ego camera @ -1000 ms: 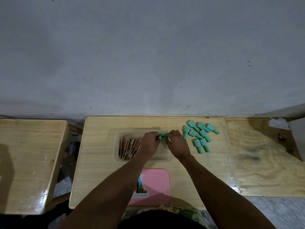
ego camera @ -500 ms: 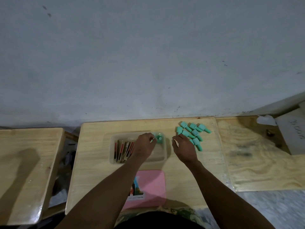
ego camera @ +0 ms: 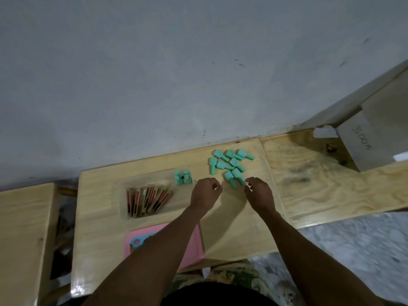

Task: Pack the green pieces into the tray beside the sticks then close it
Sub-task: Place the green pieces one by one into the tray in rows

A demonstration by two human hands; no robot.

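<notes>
Green pieces: a small cluster stands in the clear tray's far right corner, beside the sticks. The loose pile lies near the table's far right corner. Left hand loosely curled, apparently empty; right hand half-open, fingertips at the nearest piece, nothing gripped. Pink lid waits at the near edge. Most packing, and closing, remain.

A single head-worn camera looks steeply down and forward over the worktop, from above its near edge, tilted so the wall beyond it fills the upper frame.
</notes>
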